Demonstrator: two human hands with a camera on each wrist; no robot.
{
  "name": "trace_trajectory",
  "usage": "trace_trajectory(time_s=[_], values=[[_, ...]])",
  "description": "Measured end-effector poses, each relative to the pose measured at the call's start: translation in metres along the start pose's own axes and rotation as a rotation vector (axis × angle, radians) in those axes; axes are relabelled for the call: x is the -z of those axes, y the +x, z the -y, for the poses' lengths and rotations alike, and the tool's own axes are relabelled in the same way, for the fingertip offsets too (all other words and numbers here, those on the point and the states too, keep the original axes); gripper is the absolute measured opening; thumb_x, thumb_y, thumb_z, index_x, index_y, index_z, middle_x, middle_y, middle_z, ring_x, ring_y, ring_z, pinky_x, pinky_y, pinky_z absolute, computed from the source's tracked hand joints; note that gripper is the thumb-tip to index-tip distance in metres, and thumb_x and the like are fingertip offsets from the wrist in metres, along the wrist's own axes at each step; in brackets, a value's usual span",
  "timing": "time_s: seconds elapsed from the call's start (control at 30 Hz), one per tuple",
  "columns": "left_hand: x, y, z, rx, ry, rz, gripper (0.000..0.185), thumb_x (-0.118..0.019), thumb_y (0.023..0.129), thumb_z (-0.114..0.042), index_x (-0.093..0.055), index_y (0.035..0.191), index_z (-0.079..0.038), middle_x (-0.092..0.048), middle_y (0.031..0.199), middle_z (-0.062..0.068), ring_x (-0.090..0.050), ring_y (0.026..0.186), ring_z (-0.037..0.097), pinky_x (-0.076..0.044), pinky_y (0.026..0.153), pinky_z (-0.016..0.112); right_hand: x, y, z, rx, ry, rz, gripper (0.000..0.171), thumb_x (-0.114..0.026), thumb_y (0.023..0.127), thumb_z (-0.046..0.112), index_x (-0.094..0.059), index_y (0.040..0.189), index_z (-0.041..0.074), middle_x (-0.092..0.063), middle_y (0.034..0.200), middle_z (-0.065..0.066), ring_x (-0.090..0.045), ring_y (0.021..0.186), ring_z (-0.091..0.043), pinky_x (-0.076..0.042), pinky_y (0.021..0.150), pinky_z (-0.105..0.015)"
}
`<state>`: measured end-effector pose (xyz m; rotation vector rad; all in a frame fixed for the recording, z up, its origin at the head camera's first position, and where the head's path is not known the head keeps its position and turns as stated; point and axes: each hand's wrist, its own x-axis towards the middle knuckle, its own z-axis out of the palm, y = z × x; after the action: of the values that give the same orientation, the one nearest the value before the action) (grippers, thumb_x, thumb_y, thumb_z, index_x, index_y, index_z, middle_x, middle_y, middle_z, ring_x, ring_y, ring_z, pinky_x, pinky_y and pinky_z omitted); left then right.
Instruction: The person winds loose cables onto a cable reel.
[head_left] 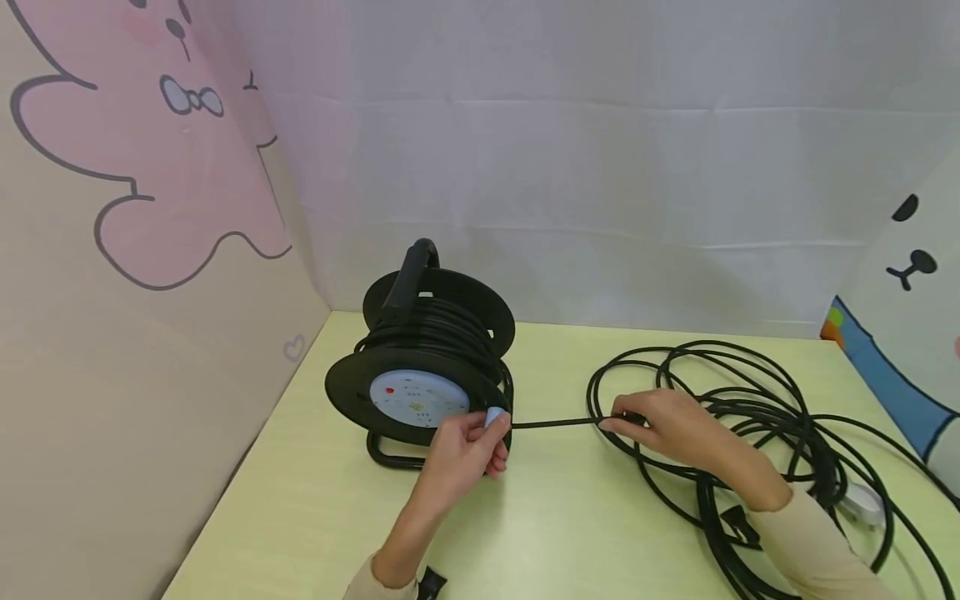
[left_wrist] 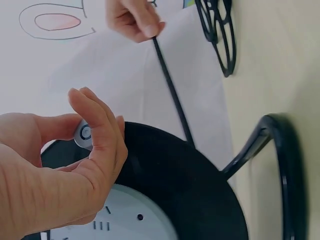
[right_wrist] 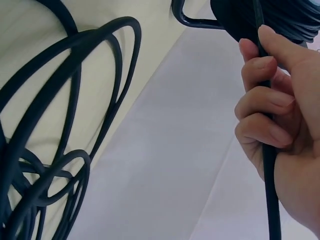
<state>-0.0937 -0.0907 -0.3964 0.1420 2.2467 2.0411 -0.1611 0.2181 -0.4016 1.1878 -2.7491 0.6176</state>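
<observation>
A black cable reel [head_left: 352, 392] stands upright on the table, with black cable [head_left: 442, 329] wound round its drum and a pale blue socket panel [head_left: 401, 396] on its near face. My left hand [head_left: 461, 462] pinches the small light blue-grey winding knob [left_wrist: 84, 134] near the rim of that face, thumb on one side and fingers on the other. To the right, my right hand [head_left: 675, 429] grips the black cable [right_wrist: 270, 190], fingers curled round it. Between the reel and that hand, a stretch of cable [head_left: 555, 424] runs nearly straight.
Loose coils of cable [head_left: 750, 350] spread over the right side of the table [head_left: 555, 533], around and under my right forearm. A white plug-like piece [head_left: 862, 504] lies among them. A curtain [head_left: 562, 183] hangs behind, and a printed side wall [head_left: 150, 375] borders the left.
</observation>
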Motion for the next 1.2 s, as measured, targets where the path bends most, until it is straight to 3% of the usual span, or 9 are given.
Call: trace_trajectory(time_s=[0.3,0.6,0.9,1.2], values=[[-0.001,0.001,0.021,0.033,0.046,0.0,0.03,-0.065,0.102,-0.019,-0.066,0.082,0.003,-0.065,0.065,0.007,-0.06,0.051,0.01,-0.056,0.053,0.024,0.01,-0.007,0.007,0.048,-0.109,-0.138,0.014,-0.079,0.091,0.025,-0.067,0.084,0.024,-0.054,0.071,0.024,-0.037,0.056,0.009,-0.034,0.049,-0.017],[0.006,0.0,0.041,0.085,0.042,-0.011,0.029,-0.064,0.102,-0.017,-0.066,0.084,0.006,-0.063,0.064,0.006,-0.061,0.054,0.013,-0.056,0.052,0.025,0.041,-0.031,-0.002,-0.002,-0.158,-0.23,0.028,-0.082,0.087,0.019,-0.057,0.078,0.027,-0.036,0.063,0.024,-0.027,0.053,0.007,-0.028,0.049,-0.017],[0.023,-0.004,0.054,0.14,0.079,-0.058,0.03,-0.063,0.102,-0.016,-0.066,0.086,0.009,-0.062,0.063,0.004,-0.06,0.053,0.014,-0.056,0.051,0.025,0.073,-0.061,-0.021,-0.072,-0.025,-0.292,0.041,-0.088,0.077,0.009,-0.055,0.076,0.032,-0.03,0.062,0.024,-0.028,0.052,0.006,-0.027,0.047,-0.015],[0.028,-0.004,0.061,0.183,0.083,-0.074,0.031,-0.062,0.102,-0.017,-0.067,0.089,0.011,-0.063,0.065,0.004,-0.061,0.054,0.011,-0.057,0.053,0.026,0.1,-0.073,-0.022,-0.079,-0.005,-0.315,0.047,-0.092,0.069,0.004,-0.056,0.071,0.033,-0.031,0.058,0.025,-0.027,0.05,0.006,-0.026,0.045,-0.017]])
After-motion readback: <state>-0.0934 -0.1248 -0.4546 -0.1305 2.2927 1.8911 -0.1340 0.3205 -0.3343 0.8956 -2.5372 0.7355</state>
